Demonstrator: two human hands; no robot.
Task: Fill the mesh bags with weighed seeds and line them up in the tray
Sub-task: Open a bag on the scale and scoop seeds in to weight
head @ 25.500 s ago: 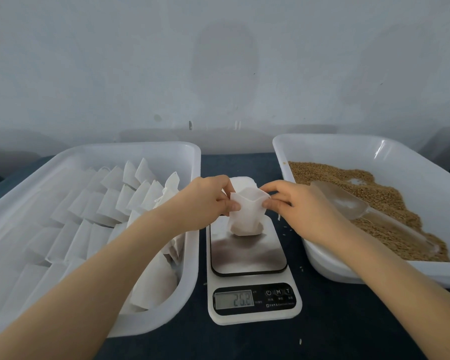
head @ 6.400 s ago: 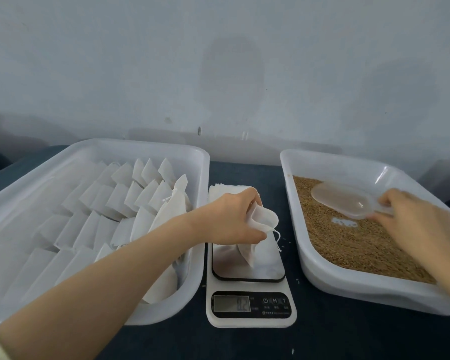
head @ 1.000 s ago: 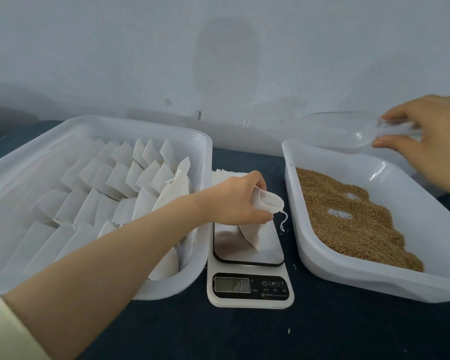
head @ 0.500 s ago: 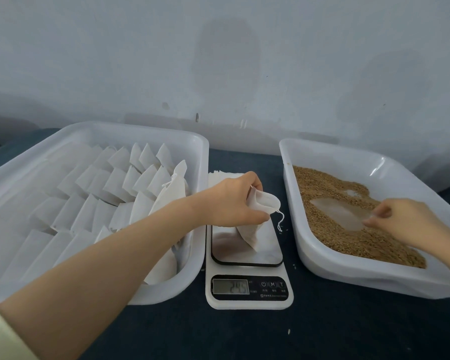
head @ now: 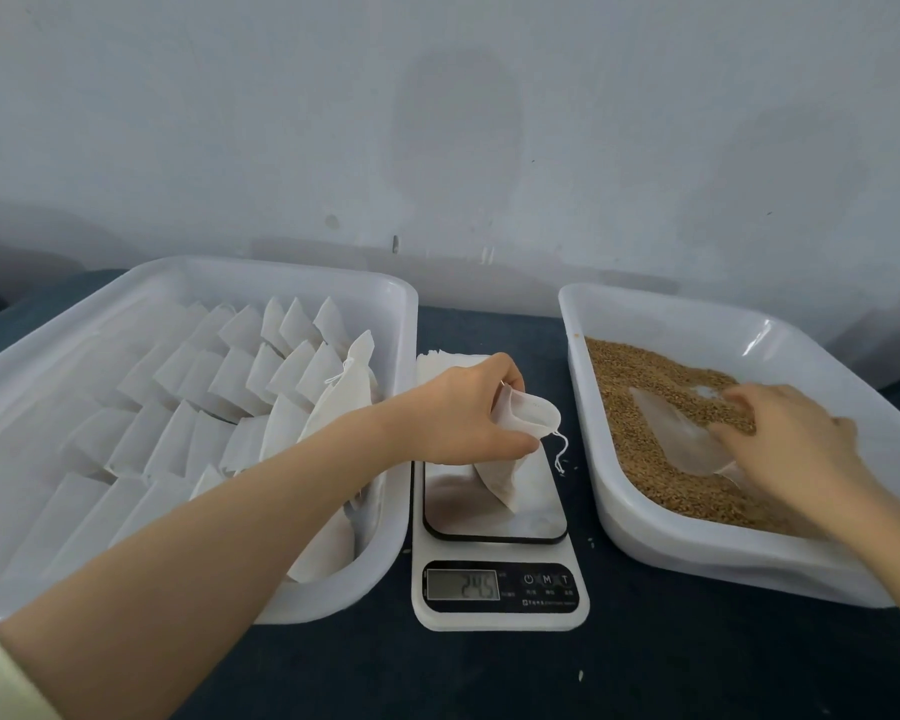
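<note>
a: left hand (head: pixel 468 413)?
b: pinching mesh bag (head: pixel 505 475) at its open rim. bag hangs below the fingers, bottom on the scale (head: pixel 453 506) plate.
a: right hand (head: pixel 791 444)?
b: curled round scoop (head: pixel 666 433) handle, scoop down in the seeds (head: pixel 640 387), right tray (head: pixel 697 553).

White mesh bags (head: pixel 240 387), golden-brown seeds (head: pixel 645 407), white trays (head: pixel 401 324), dark tabletop (head: pixel 645 657).

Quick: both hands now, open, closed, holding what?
Left hand: closed, pinching the small white mesh drawstring bag on the white digital scale.
Right hand: closed on the clear plastic scoop in brown seeds.
</note>
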